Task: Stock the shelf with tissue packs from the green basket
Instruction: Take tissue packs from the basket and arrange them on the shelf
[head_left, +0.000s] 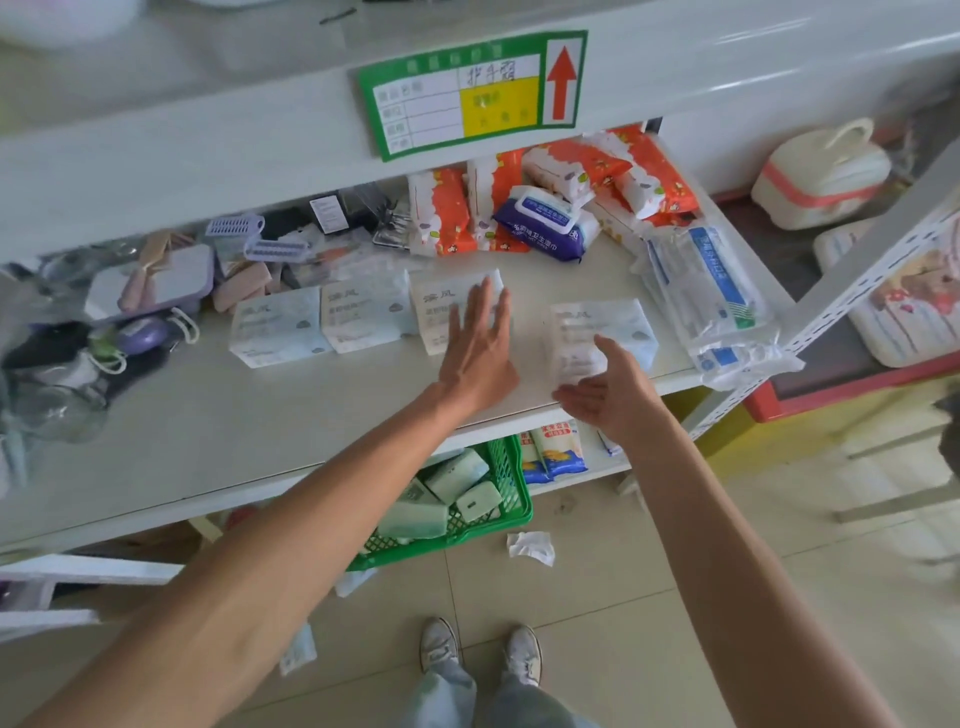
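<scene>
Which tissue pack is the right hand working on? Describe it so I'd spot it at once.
Start at the green price label on the upper shelf edge and drop to the white shelf below. Four pale tissue packs lie near its front. The one under the right hand lies apart at the right end, while the other three sit side by side.

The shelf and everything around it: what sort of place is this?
Probably a small shop. The white shelf carries a green price label, packaged tissue packs sit in a row, and a green basket holds more stock.

Orange-white packs (550, 192), blue wipes pack (540, 223), green label (472, 93), crumpled paper (531, 546) on floor
</scene>
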